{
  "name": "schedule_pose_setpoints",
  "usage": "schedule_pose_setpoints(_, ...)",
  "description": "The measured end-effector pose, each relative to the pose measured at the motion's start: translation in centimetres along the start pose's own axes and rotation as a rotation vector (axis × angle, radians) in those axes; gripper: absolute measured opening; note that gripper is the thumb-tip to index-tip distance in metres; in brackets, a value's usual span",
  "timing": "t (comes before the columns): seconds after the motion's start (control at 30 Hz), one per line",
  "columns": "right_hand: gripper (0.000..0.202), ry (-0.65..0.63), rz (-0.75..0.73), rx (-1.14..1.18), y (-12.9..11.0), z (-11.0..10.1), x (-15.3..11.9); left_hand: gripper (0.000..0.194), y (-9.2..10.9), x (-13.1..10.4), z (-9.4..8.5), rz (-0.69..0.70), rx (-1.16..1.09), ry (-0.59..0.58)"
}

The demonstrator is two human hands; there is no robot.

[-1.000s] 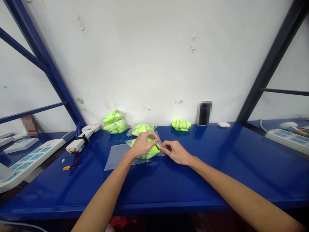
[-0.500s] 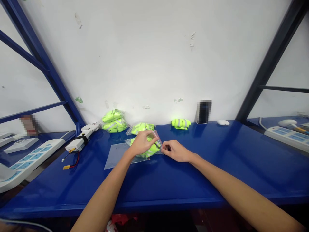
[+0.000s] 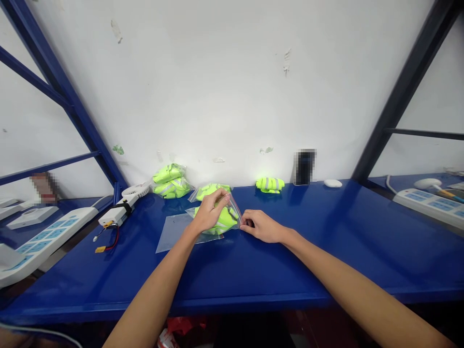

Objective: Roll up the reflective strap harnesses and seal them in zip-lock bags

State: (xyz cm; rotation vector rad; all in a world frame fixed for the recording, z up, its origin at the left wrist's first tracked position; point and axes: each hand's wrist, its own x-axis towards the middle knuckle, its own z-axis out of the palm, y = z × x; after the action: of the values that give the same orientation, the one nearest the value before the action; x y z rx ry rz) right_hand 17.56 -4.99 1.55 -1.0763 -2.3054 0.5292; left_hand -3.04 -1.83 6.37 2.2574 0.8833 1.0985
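One flat clear bag lies nearest us on the blue table, partly beneath the filled bag, perhaps just because both share the handiest spot. Our right hand is curled narrow, thumb and fingertips pinching the near end of the filled bag's edge; our left hand arches over the yellow-green cloth inside, thumb and finger together at that edge's far end, probably to hold it taut and steady the bundle. So the filled bag sits at nine o'clock from our right hand, and beneath our left, showing toward its four o'clock. Beyond the filled bag, a bagged bundle lies at about twelve, a bagged stack at ten and a loose roll at two, likely set back near the wall to spare our elbows.
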Motion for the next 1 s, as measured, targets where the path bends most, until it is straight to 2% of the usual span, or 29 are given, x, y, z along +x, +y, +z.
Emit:
schedule_pose_setpoints(0.07, 0.013, 0.060, 0.026, 0.055, -0.1, 0.0, 0.0, 0.033, 0.0, 0.1, 0.0, 0.001, -0.006, -0.002)
schedule_pose_setpoints(0.13, 0.019, 0.154, 0.047, 0.118, -0.6, -0.2, 0.4, 0.033, 0.0, 0.1, 0.0, 0.004, 0.011, -0.023)
schedule_pose_setpoints(0.27, 0.021, 0.276, 0.006, 0.159, -2.3, -1.3, 2.5, 0.032, 0.0, 0.2, 0.1, 0.014, 0.051, -0.033)
schedule_pose_setpoints(0.37, 0.020, 0.275, -0.014, 0.135, -3.3, -2.1, 4.1, 0.031, -0.1, 0.1, 0.1, 0.023, 0.073, -0.025)
schedule_pose_setpoints(0.47, 0.017, 0.247, -0.012, 0.155, -3.1, -2.2, 4.5, 0.030, -0.4, 0.1, 0.2, 0.034, 0.092, -0.027)
schedule_pose_setpoints(0.63, 0.011, 0.250, -0.006, 0.220, -1.6, -0.9, 3.2, 0.029, -0.9, 0.3, 0.4, 0.036, 0.091, -0.041)
schedule_pose_setpoints(0.8, 0.008, 0.263, 0.068, 0.278, -1.1, 0.3, 2.3, 0.029, -1.0, 0.2, 0.4, 0.058, 0.083, -0.028)
schedule_pose_setpoints(1.0, 0.002, 0.167, 0.093, 0.265, -0.6, 0.6, 0.9, 0.029, -1.0, 0.2, 0.5, 0.055, 0.087, -0.025)
